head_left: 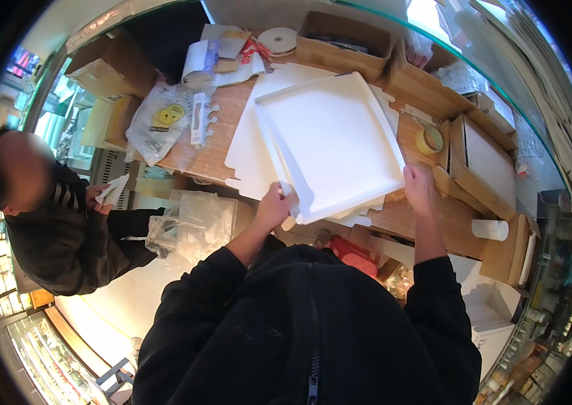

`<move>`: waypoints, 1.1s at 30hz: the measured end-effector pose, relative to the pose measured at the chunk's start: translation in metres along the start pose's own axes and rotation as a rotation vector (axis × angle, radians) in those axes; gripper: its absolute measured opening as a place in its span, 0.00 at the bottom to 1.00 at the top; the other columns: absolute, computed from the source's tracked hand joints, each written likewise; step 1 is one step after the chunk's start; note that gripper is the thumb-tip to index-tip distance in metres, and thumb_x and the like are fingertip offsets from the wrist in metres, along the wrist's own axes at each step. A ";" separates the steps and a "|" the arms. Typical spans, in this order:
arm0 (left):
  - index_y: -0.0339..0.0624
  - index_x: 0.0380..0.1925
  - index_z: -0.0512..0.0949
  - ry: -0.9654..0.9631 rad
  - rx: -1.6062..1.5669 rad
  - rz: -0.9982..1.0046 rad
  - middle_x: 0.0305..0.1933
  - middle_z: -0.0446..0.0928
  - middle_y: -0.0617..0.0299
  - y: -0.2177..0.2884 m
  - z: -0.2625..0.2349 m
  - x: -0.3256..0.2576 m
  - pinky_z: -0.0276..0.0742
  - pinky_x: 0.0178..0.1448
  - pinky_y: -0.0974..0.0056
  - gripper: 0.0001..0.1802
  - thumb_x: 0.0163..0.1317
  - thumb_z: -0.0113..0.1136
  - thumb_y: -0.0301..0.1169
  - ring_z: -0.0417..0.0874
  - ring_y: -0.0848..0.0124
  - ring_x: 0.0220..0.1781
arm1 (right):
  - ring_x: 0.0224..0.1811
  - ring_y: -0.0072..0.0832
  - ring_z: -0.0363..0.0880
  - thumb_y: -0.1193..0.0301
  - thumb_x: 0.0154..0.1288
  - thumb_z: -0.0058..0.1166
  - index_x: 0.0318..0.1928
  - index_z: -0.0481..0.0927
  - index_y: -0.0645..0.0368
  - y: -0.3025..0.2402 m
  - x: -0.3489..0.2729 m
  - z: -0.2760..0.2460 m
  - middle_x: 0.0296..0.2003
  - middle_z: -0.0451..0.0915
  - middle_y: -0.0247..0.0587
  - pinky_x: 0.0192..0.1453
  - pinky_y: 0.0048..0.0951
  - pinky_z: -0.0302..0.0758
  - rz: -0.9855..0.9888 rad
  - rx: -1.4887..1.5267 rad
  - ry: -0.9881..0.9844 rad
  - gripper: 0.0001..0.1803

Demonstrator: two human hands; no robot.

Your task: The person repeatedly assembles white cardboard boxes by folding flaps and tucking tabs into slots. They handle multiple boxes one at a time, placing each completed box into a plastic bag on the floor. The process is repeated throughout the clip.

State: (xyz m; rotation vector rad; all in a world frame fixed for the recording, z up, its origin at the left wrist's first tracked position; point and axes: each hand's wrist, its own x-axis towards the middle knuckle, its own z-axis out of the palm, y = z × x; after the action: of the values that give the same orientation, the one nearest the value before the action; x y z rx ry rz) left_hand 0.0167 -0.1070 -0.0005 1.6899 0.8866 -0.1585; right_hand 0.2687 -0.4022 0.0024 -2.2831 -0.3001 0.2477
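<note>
- The left hand [274,206] is pinching the near-left corner of a shallow white cardboard tray [333,138], where a wall or flap is standing up.
- The right hand [418,189] is grasping the tray's near-right corner; how its fingers are wrapping the wall, I cannot tell.
- The tray is lying straight ahead of both hands, each touching it, so neither is nearer. Looking nearly square, it is showing no clear long axis; its sides are running away from the body, leaning leftward, and its near-left corner is sitting closest to the torso.
- Inside, the tray's white floor is showing bare.
- Flat white card sheets [245,148] are spreading beneath it on the wooden table [222,111].
- Rightward, a tape roll [429,140] is resting near the tray.
- Farther off, an open brown carton [340,62] is holding dark items, too shadowed to identify.
</note>
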 end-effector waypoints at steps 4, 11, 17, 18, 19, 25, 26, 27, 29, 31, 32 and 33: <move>0.35 0.52 0.69 0.342 0.253 0.119 0.33 0.81 0.49 0.000 -0.042 0.022 0.77 0.45 0.56 0.27 0.58 0.57 0.42 0.83 0.55 0.41 | 0.34 0.40 0.80 0.55 0.62 0.52 0.35 0.81 0.64 -0.003 -0.030 0.021 0.30 0.82 0.50 0.42 0.37 0.73 0.109 -0.106 -0.158 0.21; 0.39 0.44 0.73 0.347 0.655 0.114 0.42 0.79 0.49 0.008 -0.067 0.065 0.77 0.50 0.52 0.17 0.58 0.55 0.36 0.82 0.53 0.46 | 0.34 0.45 0.80 0.56 0.54 0.56 0.29 0.78 0.64 -0.025 -0.046 0.059 0.29 0.81 0.52 0.41 0.39 0.74 0.291 -0.266 -0.247 0.20; 0.40 0.42 0.72 0.310 0.863 0.116 0.44 0.75 0.49 0.026 -0.064 0.064 0.78 0.47 0.51 0.10 0.62 0.49 0.29 0.82 0.54 0.46 | 0.35 0.49 0.80 0.64 0.54 0.56 0.36 0.75 0.63 -0.037 -0.057 0.061 0.29 0.80 0.55 0.40 0.44 0.74 0.085 -0.360 -0.065 0.14; 0.40 0.41 0.71 0.303 0.878 0.139 0.43 0.75 0.50 0.027 -0.065 0.062 0.78 0.46 0.51 0.09 0.62 0.49 0.28 0.82 0.54 0.46 | 0.35 0.49 0.80 0.65 0.56 0.55 0.36 0.74 0.62 -0.038 -0.059 0.060 0.29 0.80 0.55 0.40 0.44 0.74 0.060 -0.363 -0.084 0.13; 0.40 0.41 0.71 0.263 0.913 0.197 0.43 0.75 0.50 0.026 -0.067 0.061 0.78 0.46 0.51 0.09 0.61 0.49 0.28 0.82 0.54 0.45 | 0.35 0.50 0.79 0.67 0.57 0.54 0.37 0.73 0.62 -0.039 -0.061 0.060 0.30 0.80 0.55 0.39 0.44 0.74 0.048 -0.381 -0.075 0.12; 0.38 0.41 0.72 -0.019 0.934 0.595 0.40 0.73 0.49 0.007 -0.098 0.056 0.76 0.48 0.52 0.10 0.59 0.49 0.26 0.79 0.50 0.44 | 0.35 0.51 0.79 0.73 0.61 0.49 0.40 0.76 0.60 -0.034 -0.064 0.046 0.32 0.80 0.52 0.40 0.44 0.75 -0.226 -0.348 -0.302 0.08; 0.38 0.42 0.73 -0.058 0.892 0.674 0.39 0.73 0.50 0.003 -0.106 0.056 0.75 0.48 0.52 0.11 0.58 0.50 0.25 0.78 0.50 0.44 | 0.36 0.51 0.79 0.75 0.60 0.49 0.41 0.76 0.60 -0.030 -0.063 0.042 0.33 0.80 0.52 0.41 0.44 0.75 -0.255 -0.297 -0.313 0.08; 0.38 0.43 0.74 -0.096 0.868 0.726 0.39 0.73 0.50 -0.001 -0.113 0.055 0.75 0.48 0.52 0.13 0.57 0.51 0.24 0.78 0.50 0.44 | 0.38 0.50 0.79 0.76 0.59 0.50 0.42 0.77 0.59 -0.026 -0.062 0.037 0.34 0.80 0.52 0.43 0.43 0.75 -0.339 -0.307 -0.350 0.10; 0.40 0.45 0.74 -0.130 0.958 0.768 0.39 0.74 0.51 -0.003 -0.123 0.058 0.74 0.49 0.53 0.15 0.56 0.53 0.24 0.77 0.50 0.46 | 0.41 0.49 0.78 0.79 0.57 0.51 0.44 0.77 0.57 -0.017 -0.059 0.029 0.36 0.80 0.53 0.46 0.41 0.75 -0.486 -0.270 -0.375 0.13; 0.43 0.46 0.75 -0.170 0.995 0.775 0.39 0.74 0.51 -0.002 -0.130 0.061 0.74 0.49 0.53 0.16 0.55 0.55 0.24 0.77 0.51 0.46 | 0.44 0.46 0.79 0.81 0.54 0.53 0.44 0.80 0.55 -0.009 -0.056 0.023 0.38 0.80 0.50 0.49 0.38 0.75 -0.438 -0.318 -0.420 0.16; 0.44 0.46 0.76 -0.188 0.979 0.772 0.39 0.74 0.52 -0.001 -0.133 0.062 0.74 0.48 0.54 0.16 0.56 0.56 0.24 0.77 0.52 0.45 | 0.43 0.45 0.79 0.81 0.55 0.54 0.44 0.81 0.54 -0.005 -0.055 0.022 0.38 0.80 0.49 0.49 0.37 0.76 -0.467 -0.318 -0.426 0.16; 0.45 0.45 0.76 -0.189 0.952 0.778 0.38 0.74 0.52 0.000 -0.135 0.063 0.74 0.47 0.54 0.15 0.56 0.57 0.25 0.77 0.53 0.44 | 0.43 0.44 0.79 0.81 0.55 0.54 0.44 0.81 0.54 -0.003 -0.054 0.021 0.37 0.80 0.48 0.48 0.36 0.76 -0.516 -0.331 -0.418 0.15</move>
State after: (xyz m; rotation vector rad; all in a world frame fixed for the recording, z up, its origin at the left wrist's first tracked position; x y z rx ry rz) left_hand 0.0153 0.0418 0.0106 2.7195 -0.1017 -0.2175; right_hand 0.2116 -0.4016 -0.0047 -2.3585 -1.2005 0.4274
